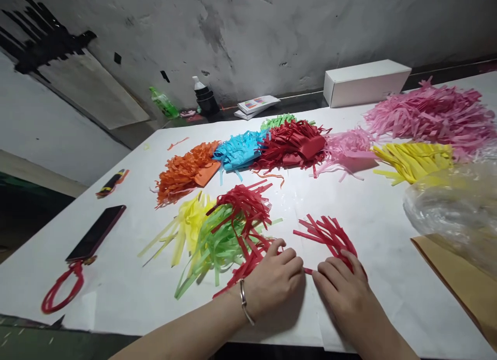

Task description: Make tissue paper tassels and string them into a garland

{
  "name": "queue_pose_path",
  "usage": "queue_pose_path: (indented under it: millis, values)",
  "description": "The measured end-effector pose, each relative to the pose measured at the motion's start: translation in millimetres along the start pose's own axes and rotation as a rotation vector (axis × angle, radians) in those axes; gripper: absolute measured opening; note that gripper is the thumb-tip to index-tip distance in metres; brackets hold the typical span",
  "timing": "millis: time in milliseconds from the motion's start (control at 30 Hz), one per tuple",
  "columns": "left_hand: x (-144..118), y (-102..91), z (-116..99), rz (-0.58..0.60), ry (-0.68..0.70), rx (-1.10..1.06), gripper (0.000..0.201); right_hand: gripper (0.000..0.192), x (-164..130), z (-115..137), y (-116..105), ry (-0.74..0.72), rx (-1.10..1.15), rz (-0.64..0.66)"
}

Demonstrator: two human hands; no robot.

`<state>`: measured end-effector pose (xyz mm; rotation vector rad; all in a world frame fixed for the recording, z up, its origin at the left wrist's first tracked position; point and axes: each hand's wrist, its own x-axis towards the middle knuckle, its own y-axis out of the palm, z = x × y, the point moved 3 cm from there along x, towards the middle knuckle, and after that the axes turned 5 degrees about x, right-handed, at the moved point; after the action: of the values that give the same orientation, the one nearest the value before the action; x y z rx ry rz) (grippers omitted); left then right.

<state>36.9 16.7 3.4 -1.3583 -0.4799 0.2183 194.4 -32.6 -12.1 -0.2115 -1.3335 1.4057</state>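
Near the front edge of the white table [373, 215], my left hand [274, 279] and my right hand [344, 287] press together on a piece of red fringed paper [326, 234]. Its cut strips fan out away from me. My right fingers lie on its lower part and my left fingertips pinch its near end. A bracelet circles my left wrist. Just left of my left hand lies a mixed heap of yellow, green and red fringe [221, 230].
Across the middle lie orange [184, 171], blue [238, 152], dark red [293, 145], pink [345, 147] and yellow [415, 160] fringe piles, with a big pink heap [430, 114] behind. A white box [365, 83], phone [97, 232], red scissors [62, 287] and plastic bag [454, 210] are nearby.
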Motion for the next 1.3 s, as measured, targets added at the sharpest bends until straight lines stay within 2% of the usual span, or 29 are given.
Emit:
queue_pose_path:
  millis: [100, 233, 300, 400, 467, 533, 600, 667, 733, 833, 933, 1000, 1100, 1200, 1300]
  values:
    - [2, 7.3, 3, 0.003, -0.009, -0.042, 0.022, 0.027, 1, 5, 2, -0.030, -0.068, 0.004]
    - [15, 16.5, 15, 0.172, -0.272, -0.333, 0.012, 0.026, 13, 7, 9, -0.053, -0.185, 0.046]
    - [18, 13.0, 19, 0.187, -0.366, -0.414, 0.008, 0.025, 17, 5, 9, -0.080, -0.195, 0.060]
    - [16, -1.7, 19, 0.189, -0.384, -0.531, 0.017, 0.026, 18, 4, -1, -0.135, -0.163, 0.021]
    - [12, -11.3, 14, 0.221, -0.456, -0.791, 0.023, 0.026, 14, 5, -15, -0.178, -0.089, -0.081]
    - [8, -17.0, 6, 0.238, -0.644, -1.219, 0.029, 0.025, 10, 5, -33, -0.206, -0.003, -0.196]
    - [9, -19.8, -6, 0.196, -0.855, -1.634, 0.041, 0.022, 7, 5, -48, -0.209, 0.071, -0.245]
    - [14, -22.3, -17, 0.113, -0.948, -1.841, 0.047, 0.021, 5, 3, -61, -0.160, 0.159, -0.271]
    - [24, -24.9, -28, 0.024, -0.934, -1.919, 0.047, 0.021, 2, 1, -69, -0.079, 0.269, -0.305]
    - [42, -29.0, -42, -0.142, -0.839, -1.959, 0.044, 0.021, -7, 1, -71, 0.038, 0.393, -0.371]
    - [58, -31.8, -52, -0.288, -0.811, -1.925, 0.043, 0.023, -19, 1, -67, 0.151, 0.327, -0.498]
    - [68, -32.6, -56, -0.293, -0.809, -1.856, 0.044, 0.026, -27, -2, -66, 0.197, 0.271, -0.593]
    - [83, -34.4, -57, -0.184, -0.736, -1.677, 0.044, 0.031, -34, -13, -72, 0.193, 0.257, -0.660]
    - [99, -40.4, -55, -0.163, -0.544, -1.378, 0.034, 0.035, -42, -27, -84, 0.155, 0.175, -0.673]
    - [122, -47.6, -54, -0.185, -0.289, -1.106, 0.018, 0.033, -50, -40, -92, 0.210, 0.062, -0.705]
